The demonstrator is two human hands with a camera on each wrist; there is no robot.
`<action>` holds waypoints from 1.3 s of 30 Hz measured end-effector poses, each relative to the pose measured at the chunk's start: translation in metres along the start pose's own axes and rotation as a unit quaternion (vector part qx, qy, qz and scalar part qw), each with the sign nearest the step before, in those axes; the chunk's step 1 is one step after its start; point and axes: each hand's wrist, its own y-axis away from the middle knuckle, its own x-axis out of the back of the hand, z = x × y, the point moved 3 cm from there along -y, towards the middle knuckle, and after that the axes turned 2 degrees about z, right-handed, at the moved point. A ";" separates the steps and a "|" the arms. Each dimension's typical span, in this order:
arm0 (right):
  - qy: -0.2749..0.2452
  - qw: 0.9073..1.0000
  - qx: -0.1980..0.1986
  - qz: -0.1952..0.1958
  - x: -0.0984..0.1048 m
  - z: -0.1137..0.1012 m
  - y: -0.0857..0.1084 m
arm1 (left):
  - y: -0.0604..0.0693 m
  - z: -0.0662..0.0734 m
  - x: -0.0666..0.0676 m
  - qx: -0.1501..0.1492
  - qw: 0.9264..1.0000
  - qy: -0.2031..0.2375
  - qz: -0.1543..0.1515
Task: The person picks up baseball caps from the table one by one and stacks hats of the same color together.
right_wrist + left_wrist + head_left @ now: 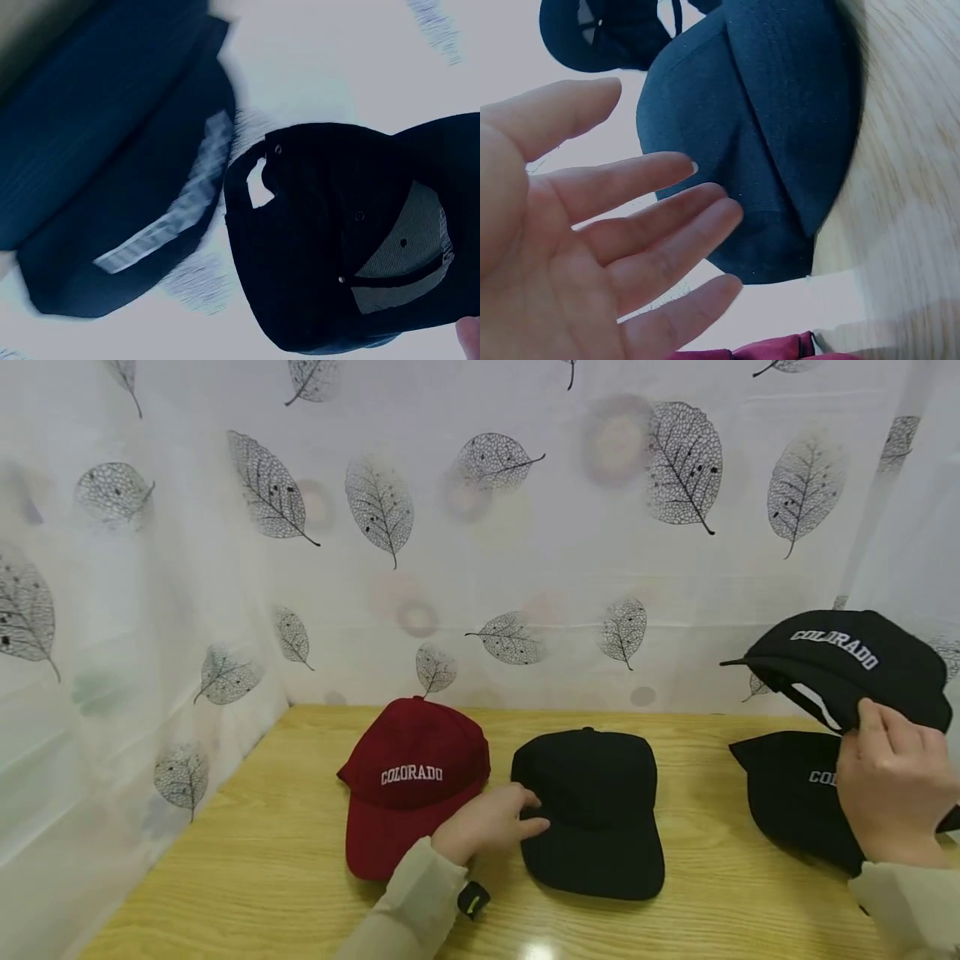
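Note:
My right hand point(896, 777) grips a black cap point(862, 652) lettered COLORADO by its lower edge, holding it raised and tilted. A second black lettered cap point(787, 793) lies on the table below, partly hidden by that hand. In the right wrist view the raised cap point(315, 247) shows its inside and back strap, with one fingertip at its edge. My left hand point(487, 822) is beside a plain black cap point(592, 810). Its fingers are spread and relaxed in the left wrist view, overlapping the cap point(757, 127); contact is unclear.
A red COLORADO cap point(420, 777) sits left of the plain black one, partly behind my left hand. The wooden table point(247, 860) meets a pale curtain point(525, 568) printed with leaves. A small black item point(473, 900) shows at my left cuff.

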 end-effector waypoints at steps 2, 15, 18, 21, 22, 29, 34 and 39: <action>-0.027 0.999 0.002 0.037 0.003 -0.015 -0.004 | -0.001 0.000 0.003 -0.009 1.000 0.015 0.018; -0.225 0.962 0.005 0.154 0.029 -0.099 -0.015 | -0.002 -0.004 0.020 -0.017 0.965 0.230 0.125; -0.263 0.950 0.029 0.164 0.031 -0.112 -0.013 | -0.002 -0.003 0.024 -0.015 0.945 0.297 0.132; -0.295 0.938 0.055 0.172 0.034 -0.125 -0.014 | -0.001 -0.002 0.026 -0.004 0.919 0.370 0.132; -0.304 0.935 0.063 0.174 0.035 -0.129 -0.014 | 0.000 -0.003 0.027 0.000 0.911 0.391 0.132; -0.343 0.913 0.117 0.187 0.044 -0.153 -0.017 | 0.002 -0.002 0.029 0.015 0.853 0.506 0.125; -0.361 0.903 0.144 0.184 0.048 -0.159 -0.017 | 0.002 -0.002 0.029 0.014 0.794 0.594 0.126; -0.381 0.894 0.166 0.169 0.046 -0.159 -0.015 | 0.004 -0.001 0.029 0.023 0.727 0.671 0.144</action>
